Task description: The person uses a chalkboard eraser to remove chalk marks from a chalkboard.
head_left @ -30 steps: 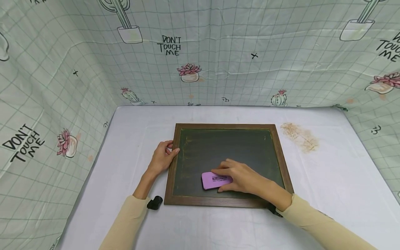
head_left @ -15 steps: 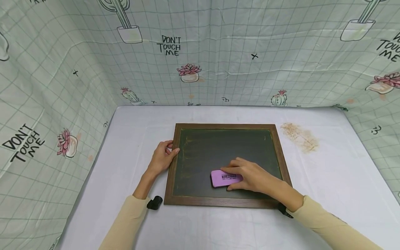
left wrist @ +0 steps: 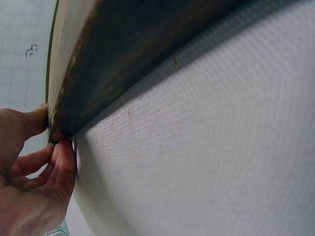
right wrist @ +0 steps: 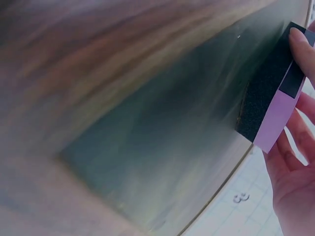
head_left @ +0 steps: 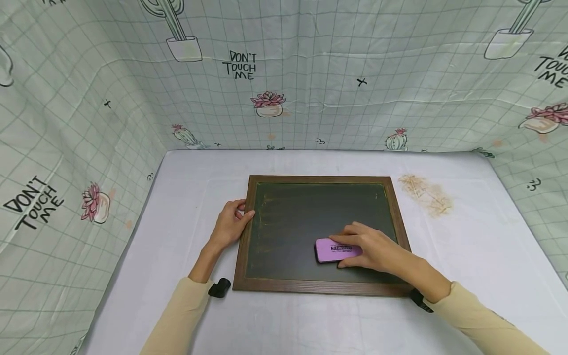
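A chalkboard (head_left: 290,209) in a brown wooden frame lies in the middle of the white-covered table in the head view. My left hand (head_left: 229,224) pinches the left side of its frame; in the left wrist view the thumb (left wrist: 35,121) is on the face side and the fingers (left wrist: 64,169) are at the edge. On the lower right part of the board is a purple eraser (head_left: 326,250) with a black felt underside. My right hand (head_left: 377,248) grips its right end, and the right wrist view has the eraser's felt (right wrist: 263,91) facing the board's dark surface.
A brownish stain (head_left: 426,195) marks the tablecloth right of the board. Gridded cloth (head_left: 319,79) printed with cacti and lettering hangs behind the table and at both sides. A black device (head_left: 219,288) sits at the left wrist.
Across the chalkboard, my right hand has moved the eraser to the right and slightly away from me. My left hand and the board have stayed in place.
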`<state>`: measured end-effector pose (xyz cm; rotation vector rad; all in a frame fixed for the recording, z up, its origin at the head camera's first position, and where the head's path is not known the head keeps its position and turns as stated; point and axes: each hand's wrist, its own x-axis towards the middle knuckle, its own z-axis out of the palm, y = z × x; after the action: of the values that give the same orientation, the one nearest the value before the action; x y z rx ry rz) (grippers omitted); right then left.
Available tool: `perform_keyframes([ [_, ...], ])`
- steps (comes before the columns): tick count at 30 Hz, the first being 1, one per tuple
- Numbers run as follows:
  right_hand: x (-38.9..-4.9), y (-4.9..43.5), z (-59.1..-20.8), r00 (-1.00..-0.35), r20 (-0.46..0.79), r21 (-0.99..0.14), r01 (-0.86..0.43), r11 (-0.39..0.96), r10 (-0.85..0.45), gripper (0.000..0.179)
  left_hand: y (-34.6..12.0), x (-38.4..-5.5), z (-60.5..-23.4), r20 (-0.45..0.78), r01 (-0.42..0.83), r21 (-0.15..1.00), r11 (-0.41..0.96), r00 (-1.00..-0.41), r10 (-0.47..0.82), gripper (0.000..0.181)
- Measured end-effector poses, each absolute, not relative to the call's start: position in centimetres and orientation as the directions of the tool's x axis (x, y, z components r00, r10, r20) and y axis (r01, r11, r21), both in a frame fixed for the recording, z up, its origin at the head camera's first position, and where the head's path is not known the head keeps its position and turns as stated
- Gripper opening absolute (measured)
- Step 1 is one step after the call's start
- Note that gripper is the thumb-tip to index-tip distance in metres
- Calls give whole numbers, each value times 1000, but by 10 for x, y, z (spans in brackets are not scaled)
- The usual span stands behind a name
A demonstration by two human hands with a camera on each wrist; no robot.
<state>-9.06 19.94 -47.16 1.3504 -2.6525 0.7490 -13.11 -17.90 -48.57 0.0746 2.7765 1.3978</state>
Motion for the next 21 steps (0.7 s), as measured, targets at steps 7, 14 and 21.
perform_keyframes([
  [7,-90,215,-471,-632,273,-380,-763,522,-725,62,-179,-131,-485,-7,28,805,593,-998,57,50],
  [14,-89,232,-471,-649,287,-372,-754,542,-705,59,-179,-132,-485,-11,24,806,592,-998,56,50],
  [21,-89,242,-471,-647,300,-392,-753,528,-701,58,-178,-131,-483,-38,-2,806,591,-998,49,51],
])
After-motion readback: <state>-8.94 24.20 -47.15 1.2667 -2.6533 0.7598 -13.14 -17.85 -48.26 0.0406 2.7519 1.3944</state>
